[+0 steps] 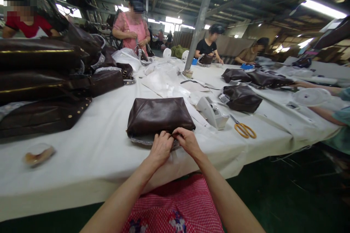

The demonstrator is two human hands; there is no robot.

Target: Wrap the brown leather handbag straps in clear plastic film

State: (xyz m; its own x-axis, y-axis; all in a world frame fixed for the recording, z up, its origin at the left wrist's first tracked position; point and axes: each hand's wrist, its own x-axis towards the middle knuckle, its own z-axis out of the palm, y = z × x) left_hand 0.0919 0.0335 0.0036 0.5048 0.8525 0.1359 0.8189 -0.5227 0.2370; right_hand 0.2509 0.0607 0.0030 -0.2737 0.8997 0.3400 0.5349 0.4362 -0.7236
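Note:
A dark brown leather bag lies on its side on the white-covered table in front of me, with its near edge towards me. My left hand is closed at that edge, fingers bent against the leather. Close beside it, my right hand pinches a thin dark part of the same edge; whether this is a strap, a flap or a zip is too small to tell. Some pale, crinkled lining or wrapping shows under the bag's near side. What lies beneath my fingers is hidden.
A tape dispenser and orange-handled scissors lie to the right. More brown bags sit beyond them; others are piled at left. A tape roll lies front left. A metal post rises behind; co-workers stand around the table.

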